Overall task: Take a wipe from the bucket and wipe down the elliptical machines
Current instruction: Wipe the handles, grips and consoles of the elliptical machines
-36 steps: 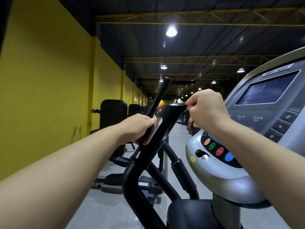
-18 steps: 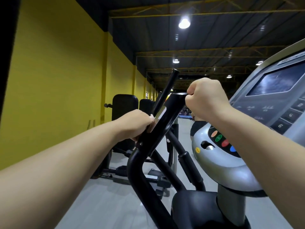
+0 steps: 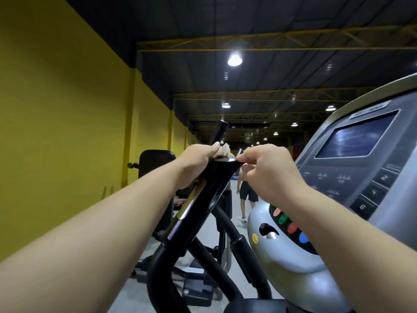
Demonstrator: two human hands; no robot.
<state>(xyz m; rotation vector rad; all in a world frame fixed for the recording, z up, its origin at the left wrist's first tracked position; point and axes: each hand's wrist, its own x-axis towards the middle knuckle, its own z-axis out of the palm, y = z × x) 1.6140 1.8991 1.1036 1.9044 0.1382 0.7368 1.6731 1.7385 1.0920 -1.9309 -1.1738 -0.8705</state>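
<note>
Both hands meet at the flat top end of the elliptical's black handle [image 3: 212, 190].
The left hand [image 3: 198, 163] grips a crumpled beige wipe [image 3: 225, 150], pressed on the far rim of the handle's cap. The right hand [image 3: 268, 170] has curled fingers, and its thumb and forefinger pinch the near right edge of the cap. The grey console [image 3: 361, 168] stands just right of that wrist. A floor aisle [image 3: 212, 224] opens beyond, between the yellow wall [image 3: 56, 132] and the machine, where a person [image 3: 247, 190] walks.

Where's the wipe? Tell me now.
Head view, centre: the wipe is held by the left hand atop the handle, just left of the right hand.
</note>
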